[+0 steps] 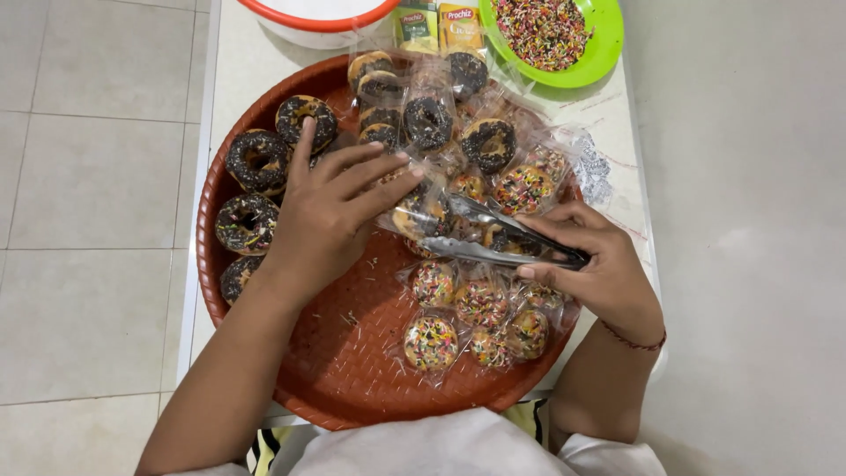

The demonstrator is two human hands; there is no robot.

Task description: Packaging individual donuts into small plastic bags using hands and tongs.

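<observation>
**Two hands at a tray of doughnuts, one with tongs**

The left hand (330, 211) lies spread over the round red-brown woven tray (339, 353), fingers long and loosely apart, their tips touching a clear plastic bag (421, 210) with a doughnut in it. It grips nothing that can be seen. The right hand (592, 264) is closed around the handle end of metal tongs (493, 236), whose two arms stand narrowly apart and point left into the same bag.

Unwrapped chocolate-glazed doughnuts (256, 189) sit along the tray's left rim. Bagged chocolate ones (429, 119) are stacked at the far side. Bagged doughnuts with coloured sprinkles (458, 322) lie near the right hand and toward the near rim.

Beyond the tray, on the white table (238, 62), stand a green bowl of coloured sprinkles (551, 31), two small yellow-and-green packets (439, 26) and a white basin with an orange rim (317, 16).
</observation>
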